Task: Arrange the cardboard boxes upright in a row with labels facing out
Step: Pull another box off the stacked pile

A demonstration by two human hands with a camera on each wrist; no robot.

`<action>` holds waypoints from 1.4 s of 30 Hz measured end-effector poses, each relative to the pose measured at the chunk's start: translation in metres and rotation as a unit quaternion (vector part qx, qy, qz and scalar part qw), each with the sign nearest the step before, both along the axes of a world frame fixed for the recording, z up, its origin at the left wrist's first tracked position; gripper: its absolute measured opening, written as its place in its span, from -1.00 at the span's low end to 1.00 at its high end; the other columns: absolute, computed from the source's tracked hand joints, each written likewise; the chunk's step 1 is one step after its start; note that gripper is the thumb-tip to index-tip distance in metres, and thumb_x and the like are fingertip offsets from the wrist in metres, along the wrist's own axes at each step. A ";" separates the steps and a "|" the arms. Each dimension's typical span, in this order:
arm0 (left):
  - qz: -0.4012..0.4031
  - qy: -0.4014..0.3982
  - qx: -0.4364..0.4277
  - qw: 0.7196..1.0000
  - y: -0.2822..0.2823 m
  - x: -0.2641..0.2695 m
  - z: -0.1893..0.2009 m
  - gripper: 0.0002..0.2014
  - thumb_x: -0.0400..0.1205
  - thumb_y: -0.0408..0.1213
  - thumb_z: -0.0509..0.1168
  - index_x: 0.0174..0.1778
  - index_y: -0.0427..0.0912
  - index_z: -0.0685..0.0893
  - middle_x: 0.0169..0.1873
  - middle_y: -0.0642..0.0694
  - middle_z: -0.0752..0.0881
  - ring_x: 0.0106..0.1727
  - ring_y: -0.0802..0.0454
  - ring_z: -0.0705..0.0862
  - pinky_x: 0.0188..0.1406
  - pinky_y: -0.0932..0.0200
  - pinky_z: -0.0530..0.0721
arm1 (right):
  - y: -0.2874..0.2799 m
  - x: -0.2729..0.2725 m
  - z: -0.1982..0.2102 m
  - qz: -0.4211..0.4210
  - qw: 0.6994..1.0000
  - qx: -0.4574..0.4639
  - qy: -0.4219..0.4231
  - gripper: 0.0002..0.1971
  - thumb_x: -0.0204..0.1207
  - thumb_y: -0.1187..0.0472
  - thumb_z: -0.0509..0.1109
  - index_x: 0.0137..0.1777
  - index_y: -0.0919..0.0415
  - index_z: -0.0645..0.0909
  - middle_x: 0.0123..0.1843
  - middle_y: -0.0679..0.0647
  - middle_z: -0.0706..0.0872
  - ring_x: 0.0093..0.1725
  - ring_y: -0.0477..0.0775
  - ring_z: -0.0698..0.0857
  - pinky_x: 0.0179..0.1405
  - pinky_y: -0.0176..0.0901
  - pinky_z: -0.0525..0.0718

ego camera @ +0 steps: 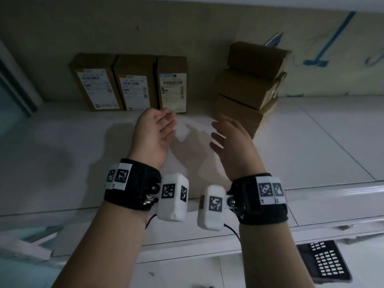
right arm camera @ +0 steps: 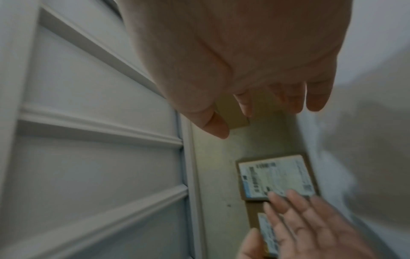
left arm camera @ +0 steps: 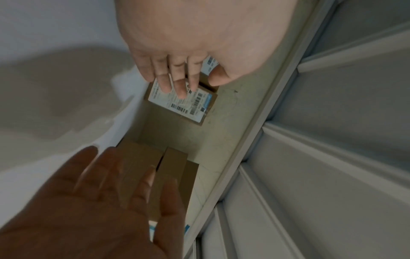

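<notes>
Three brown cardboard boxes stand upright side by side against the wall, white labels facing me: the left box (ego camera: 95, 84), the middle box (ego camera: 135, 84) and the right box (ego camera: 172, 84). To their right a stack of three plain boxes (ego camera: 249, 84) lies flat, no labels showing. My left hand (ego camera: 160, 125) hovers open, palm inward, just in front of the right upright box (left arm camera: 184, 103). My right hand (ego camera: 224, 132) is open too, fingers spread, near the stack's bottom left corner. Neither hand holds anything. The right wrist view shows a labelled box (right arm camera: 277, 177) beyond the left hand's fingers.
The boxes stand on a white tiled surface (ego camera: 311, 142) against a beige wall (ego camera: 145, 28) with blue marks at the right. A gap separates the row from the stack. A dark grille (ego camera: 326, 260) lies at the lower right, beyond the ledge.
</notes>
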State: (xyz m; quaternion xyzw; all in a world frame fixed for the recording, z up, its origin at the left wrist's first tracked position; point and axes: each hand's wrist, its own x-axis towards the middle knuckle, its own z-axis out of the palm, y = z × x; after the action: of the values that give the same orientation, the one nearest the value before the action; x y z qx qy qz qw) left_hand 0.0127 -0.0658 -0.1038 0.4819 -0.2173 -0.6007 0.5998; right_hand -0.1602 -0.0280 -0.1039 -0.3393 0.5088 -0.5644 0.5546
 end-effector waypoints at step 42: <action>-0.064 -0.535 -0.169 0.825 -0.138 -0.152 0.132 -0.76 0.65 -0.01 0.29 -0.04 -0.14 0.61 -0.14 -0.08 0.60 -0.19 -0.03 0.58 -0.24 0.13 0.49 | -0.091 -0.157 0.095 -0.077 0.959 -0.097 0.256 -0.48 0.73 0.09 0.38 0.68 0.03 0.47 0.18 -0.08 0.68 0.04 -0.13 0.66 0.06 -0.13 0.59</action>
State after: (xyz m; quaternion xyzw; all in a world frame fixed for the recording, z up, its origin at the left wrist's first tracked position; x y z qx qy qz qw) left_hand -0.1398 -0.2039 0.0282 0.6033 -0.6327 -0.2399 0.4222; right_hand -0.3174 -0.1185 -0.0089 -0.4845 0.6010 -0.5464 0.3249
